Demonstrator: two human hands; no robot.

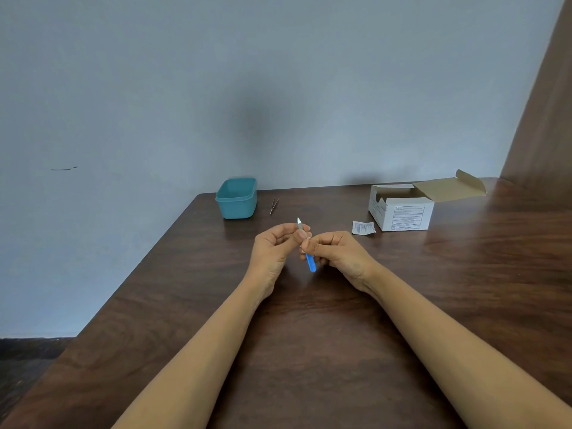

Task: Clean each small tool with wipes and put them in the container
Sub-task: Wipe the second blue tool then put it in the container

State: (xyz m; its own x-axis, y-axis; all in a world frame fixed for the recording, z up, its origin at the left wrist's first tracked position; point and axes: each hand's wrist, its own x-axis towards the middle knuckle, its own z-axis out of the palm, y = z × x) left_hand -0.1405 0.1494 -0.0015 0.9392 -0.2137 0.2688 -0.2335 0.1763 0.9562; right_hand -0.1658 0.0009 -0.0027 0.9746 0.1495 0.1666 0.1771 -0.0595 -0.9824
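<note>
Both hands are together mid-desk (309,335), both clamped on one scalpel (310,263). The right hand (335,252) pinches the blue handle around its middle, with the butt end sticking out below. The left hand (274,246) pinches the neck just under the blade, thumb on top. The blade tip points up and away from the body, clear of both hands, which looks like a safe way to hold it while working the shaft. The split grip probably means the right hand anchors while the left rubs.

I can't tell whether a wipe sits under the left fingers; nothing white shows there.

The torn packet (363,227) lies just beside the open box (402,212) at right, so a wipe is likely already out. The box flap is folded back and the opening faces up, which makes the next wipe an easy reach for the right hand.

The container (236,209) is at the far left edge, lid off and open side up, ready for drop-in. Its inside is not visible from here. The tweezers (274,206) lie on the desk just beside it, not inside, so I judge them not yet cleaned.

Progress: early, on the first tool, with nothing confirmed binned.

Risks: the left thumb is close to the edge, so wipe away from the blade, and put the scalpel in handle first or lay it flat.
</note>
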